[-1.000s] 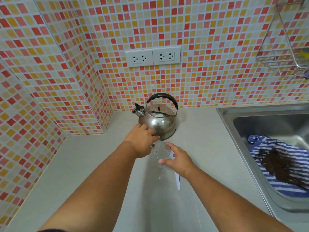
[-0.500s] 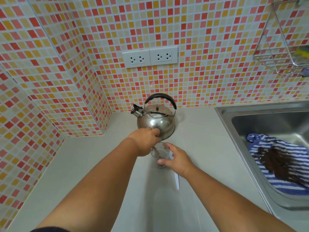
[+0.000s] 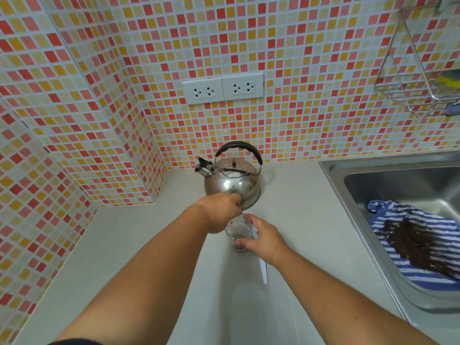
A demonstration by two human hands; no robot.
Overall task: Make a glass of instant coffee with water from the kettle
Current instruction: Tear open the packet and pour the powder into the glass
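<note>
Clear glass (image 3: 238, 234) on the counter has a bit of dark powder at the bottom. Right hand (image 3: 264, 239) is wrapped around it, left hand (image 3: 222, 213) bunched above it; can't tell what it's holding.

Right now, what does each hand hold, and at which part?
The right hand holds the glass by its side wall. What the left hand holds over the glass cannot be told.

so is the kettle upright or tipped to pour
Upright: the kettle sits flat on the counter, handle up, behind the glass.
</note>
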